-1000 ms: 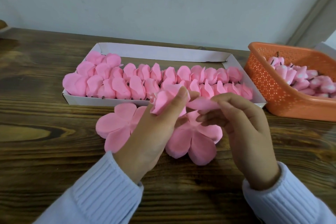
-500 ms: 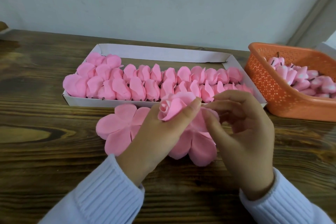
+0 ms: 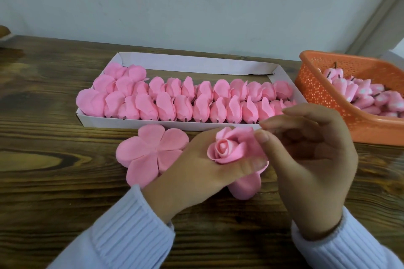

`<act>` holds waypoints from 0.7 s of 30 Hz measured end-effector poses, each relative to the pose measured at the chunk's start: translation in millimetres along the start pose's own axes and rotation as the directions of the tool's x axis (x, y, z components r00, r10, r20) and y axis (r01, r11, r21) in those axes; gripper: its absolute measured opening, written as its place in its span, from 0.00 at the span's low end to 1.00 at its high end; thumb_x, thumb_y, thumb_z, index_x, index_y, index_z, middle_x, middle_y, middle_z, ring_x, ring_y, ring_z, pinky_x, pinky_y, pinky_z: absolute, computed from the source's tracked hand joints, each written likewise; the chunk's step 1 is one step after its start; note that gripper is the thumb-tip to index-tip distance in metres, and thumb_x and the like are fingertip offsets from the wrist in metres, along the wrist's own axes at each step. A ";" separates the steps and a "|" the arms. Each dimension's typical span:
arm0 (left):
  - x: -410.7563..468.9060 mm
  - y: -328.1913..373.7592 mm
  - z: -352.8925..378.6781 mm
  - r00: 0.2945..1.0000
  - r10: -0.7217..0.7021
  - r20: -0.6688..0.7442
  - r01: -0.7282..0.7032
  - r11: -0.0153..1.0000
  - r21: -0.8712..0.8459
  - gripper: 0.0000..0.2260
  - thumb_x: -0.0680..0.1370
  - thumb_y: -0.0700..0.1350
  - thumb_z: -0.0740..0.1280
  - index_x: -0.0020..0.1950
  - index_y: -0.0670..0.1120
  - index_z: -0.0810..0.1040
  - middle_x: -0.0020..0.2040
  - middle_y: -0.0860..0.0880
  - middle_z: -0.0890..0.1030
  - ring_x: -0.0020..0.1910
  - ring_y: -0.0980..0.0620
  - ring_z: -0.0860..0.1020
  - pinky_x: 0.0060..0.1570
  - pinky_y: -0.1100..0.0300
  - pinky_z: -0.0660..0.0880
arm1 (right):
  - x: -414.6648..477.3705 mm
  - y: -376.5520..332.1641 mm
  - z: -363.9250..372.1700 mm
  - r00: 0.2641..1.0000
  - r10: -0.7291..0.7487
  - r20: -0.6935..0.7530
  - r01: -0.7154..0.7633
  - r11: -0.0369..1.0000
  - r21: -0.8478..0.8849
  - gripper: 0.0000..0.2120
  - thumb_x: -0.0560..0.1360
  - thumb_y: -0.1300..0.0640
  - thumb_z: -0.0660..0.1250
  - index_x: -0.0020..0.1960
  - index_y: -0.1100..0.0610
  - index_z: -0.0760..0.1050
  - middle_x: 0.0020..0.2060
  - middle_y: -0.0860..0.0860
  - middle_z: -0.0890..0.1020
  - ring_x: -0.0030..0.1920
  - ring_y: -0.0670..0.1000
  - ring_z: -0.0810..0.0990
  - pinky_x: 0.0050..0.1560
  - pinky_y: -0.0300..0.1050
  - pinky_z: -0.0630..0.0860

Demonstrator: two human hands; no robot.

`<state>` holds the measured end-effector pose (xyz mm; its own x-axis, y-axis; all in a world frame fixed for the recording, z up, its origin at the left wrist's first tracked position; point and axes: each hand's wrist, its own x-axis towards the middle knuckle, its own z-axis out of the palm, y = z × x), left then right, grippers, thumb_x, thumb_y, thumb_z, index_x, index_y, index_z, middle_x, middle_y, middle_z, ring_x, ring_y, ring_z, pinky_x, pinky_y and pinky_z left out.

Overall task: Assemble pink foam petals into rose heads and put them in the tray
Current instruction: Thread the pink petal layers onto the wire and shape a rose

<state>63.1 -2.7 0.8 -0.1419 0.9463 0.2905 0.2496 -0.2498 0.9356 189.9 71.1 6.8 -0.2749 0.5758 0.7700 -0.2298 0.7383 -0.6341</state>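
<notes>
My left hand [image 3: 196,172] grips a pink foam rose head [image 3: 229,148], its rolled centre facing up toward me. My right hand [image 3: 310,159] sits just to its right, thumb and forefinger touching the rose's outer petal edge. A flat five-petal pink foam piece [image 3: 150,150] lies on the table left of my left hand. Another flat petal piece [image 3: 247,185] lies partly hidden under my hands. The white cardboard tray [image 3: 196,63] behind holds two rows of finished pink rose heads [image 3: 185,100].
An orange perforated plastic basket [image 3: 323,96] at the right holds several pink buds with dark stems. The dark wooden table [image 3: 54,181] reaches a grey wall at the back.
My left hand has lowered the rose and turned it so that its centre faces up. My right hand has shifted right, fingers now at the outer petal.
</notes>
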 end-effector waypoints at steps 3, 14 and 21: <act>-1.0 -1.8 1.7 0.999 -0.049 0.012 0.049 0.999 0.011 0.11 0.65 0.51 0.78 0.40 0.64 0.79 0.38 0.68 0.81 0.41 0.70 0.79 0.42 0.77 0.72 | -0.3 -0.6 0.8 1.000 0.009 -0.005 -0.009 1.000 0.018 0.16 0.69 0.63 0.73 0.52 0.52 0.71 0.41 0.46 0.83 0.40 0.42 0.82 0.41 0.32 0.76; -0.9 5.2 0.6 0.991 0.095 -0.098 -0.105 0.990 -0.100 0.04 0.74 0.49 0.68 0.41 0.52 0.81 0.38 0.52 0.82 0.41 0.54 0.81 0.45 0.63 0.77 | 1.8 11.6 2.5 0.902 0.427 0.066 -0.431 0.878 0.207 0.09 0.79 0.58 0.58 0.47 0.58 0.75 0.40 0.52 0.81 0.42 0.50 0.80 0.40 0.39 0.77; 1.1 -0.2 -0.1 0.980 0.080 -0.184 -0.118 0.971 -0.210 0.11 0.73 0.52 0.67 0.44 0.44 0.81 0.39 0.44 0.81 0.37 0.50 0.81 0.40 0.59 0.77 | -1.5 9.9 8.2 0.634 0.645 0.428 -0.758 0.629 0.174 0.11 0.77 0.58 0.62 0.42 0.61 0.80 0.31 0.54 0.80 0.31 0.48 0.78 0.28 0.40 0.71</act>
<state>62.8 -1.6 1.0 -0.2956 0.8694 0.3960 0.0584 -0.3973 0.9158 180.4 74.7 -1.2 -0.7216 0.6905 0.0488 -0.0987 -0.0328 -0.9946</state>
